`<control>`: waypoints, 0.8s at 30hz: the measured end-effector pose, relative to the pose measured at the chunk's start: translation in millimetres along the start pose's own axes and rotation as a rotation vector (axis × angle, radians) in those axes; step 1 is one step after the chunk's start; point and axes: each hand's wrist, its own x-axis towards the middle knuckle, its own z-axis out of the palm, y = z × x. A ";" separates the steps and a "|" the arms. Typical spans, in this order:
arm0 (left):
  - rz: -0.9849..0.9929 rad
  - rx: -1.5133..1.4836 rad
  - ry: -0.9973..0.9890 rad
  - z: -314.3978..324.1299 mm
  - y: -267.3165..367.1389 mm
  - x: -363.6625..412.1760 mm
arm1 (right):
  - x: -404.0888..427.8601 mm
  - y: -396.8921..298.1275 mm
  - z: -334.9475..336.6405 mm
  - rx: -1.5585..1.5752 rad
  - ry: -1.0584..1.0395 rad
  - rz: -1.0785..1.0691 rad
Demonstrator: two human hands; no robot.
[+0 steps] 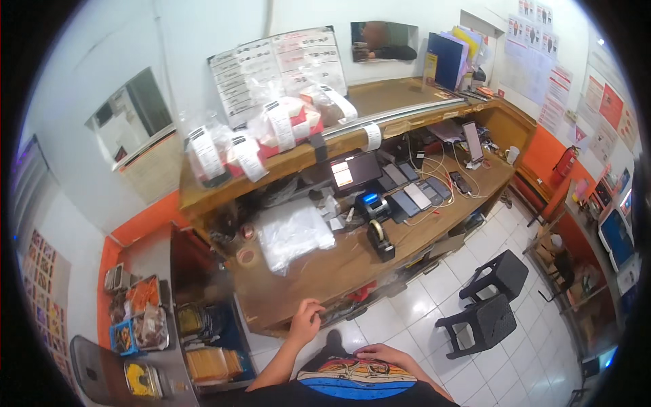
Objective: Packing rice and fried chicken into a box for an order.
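Note:
My left hand [306, 320] hovers by the near edge of the wooden counter [285, 290], its fingers bent and nothing seen in them. My right hand [381, 352] rests against the front of my printed black shirt, fingers loosely curled; whether it holds anything cannot be told. On the counter lie a stack of clear plastic bags [295, 229], a black tape dispenser [381, 241], a small printer with a blue light [373, 204], a lit tablet [354, 172] and several phones [417, 196] with white cables. Tape rolls [247, 257] sit left of the bags.
Wrapped packages with paper slips [279, 124] stand on the raised shelf, folders [446, 61] at its far end. Two black stools [488, 325] are on the tiled floor at right. Food containers [142, 295] line the left side table. A fire extinguisher [565, 162] hangs at right.

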 end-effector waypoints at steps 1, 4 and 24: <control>-0.016 0.012 -0.053 6.0 -7.2 18.1 | 6.6 2.7 -14.4 0.007 0.010 0.000; 0.010 0.016 -0.084 24.5 -20.7 76.8 | 27.5 -1.6 -56.9 -0.013 0.035 0.067; 0.420 -0.064 0.309 113.0 -15.8 472.5 | 72.5 -152.6 -322.2 0.302 0.592 0.058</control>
